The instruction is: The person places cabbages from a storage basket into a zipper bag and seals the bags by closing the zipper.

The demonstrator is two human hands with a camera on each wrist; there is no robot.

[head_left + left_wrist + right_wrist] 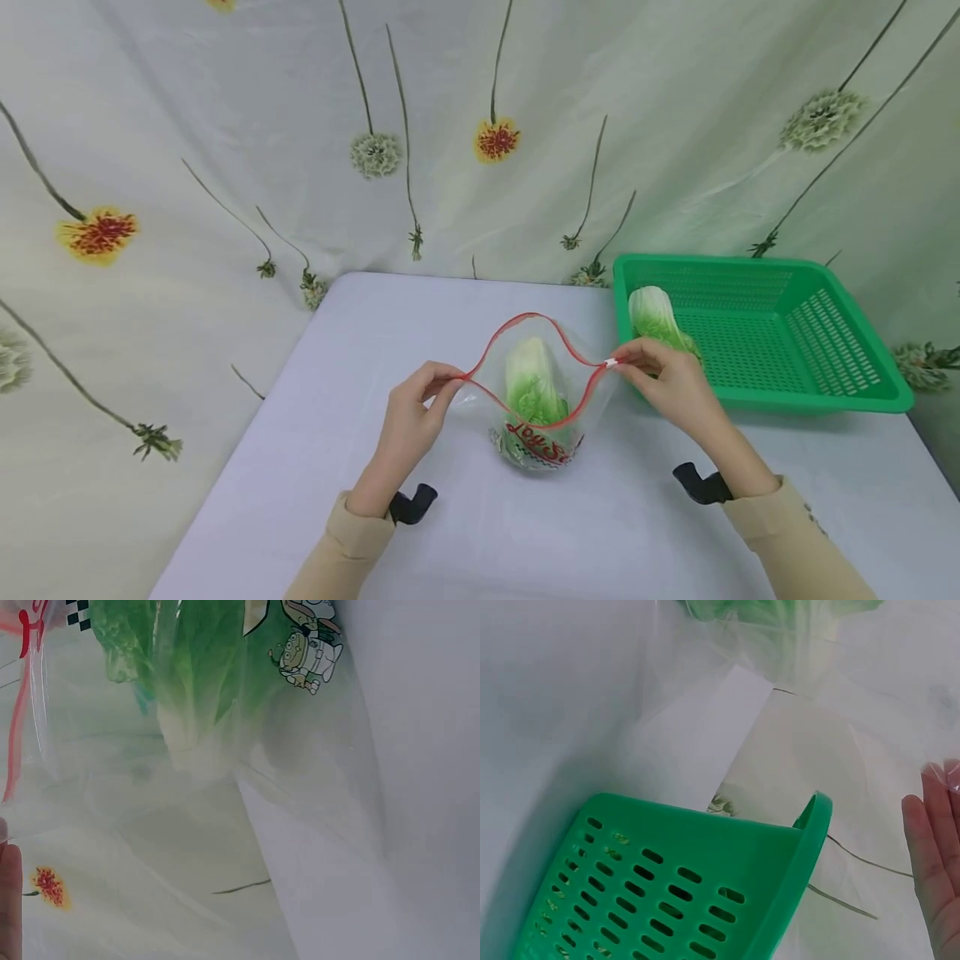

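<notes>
Left hand (pixel 411 412): pinches zip bag's (pixel 536 446) left mouth corner.
Right hand (pixel 670 379): pinches right corner, at white slider (pixel 611 363).
Zip bag: we see it between both hands, over the tabletop (pixel 480 533), napa cabbage (pixel 531 379) inside.
Green basket (pixel 810 403): second napa cabbage (pixel 652 307) at left end.

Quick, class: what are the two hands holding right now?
Left hand: holding, pinching one end of the red-rimmed zip bag.
Right hand: holding, pinching its opposite end, by the white slider.
</notes>
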